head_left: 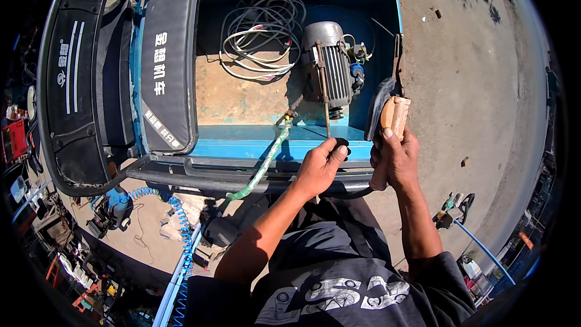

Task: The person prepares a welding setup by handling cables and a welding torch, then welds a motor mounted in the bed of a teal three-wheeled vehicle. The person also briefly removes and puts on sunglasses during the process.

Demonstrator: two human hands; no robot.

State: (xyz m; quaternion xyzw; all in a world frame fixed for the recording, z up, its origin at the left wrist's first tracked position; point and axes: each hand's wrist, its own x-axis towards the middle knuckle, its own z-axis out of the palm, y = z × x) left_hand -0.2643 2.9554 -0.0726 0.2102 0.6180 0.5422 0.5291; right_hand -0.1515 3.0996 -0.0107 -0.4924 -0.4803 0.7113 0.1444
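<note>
My left hand (321, 166) is closed at the near side rail, its thumb and fingers round a small black piece (342, 143) of a kind I cannot make out. Just above its fingers ends a thin rusty rod (325, 94), which lies across a grey electric motor (330, 66). To the right, my right hand (399, 160) grips a tool with a pale wooden block (396, 116) at its top. A brown handle-like end (379, 178) shows below the fingers. Against the block's left side appears a black curved piece (378, 109); whether it is joined cannot be told.
The motor sits in a blue cargo bed (254, 148) beside a coiled pale cable (263, 36). A green-wrapped bar (266, 160) slants over the near rail. Left are a black padded seat (169, 66), a coiled blue hose (178, 212) and assorted shop clutter. Bare ground lies right.
</note>
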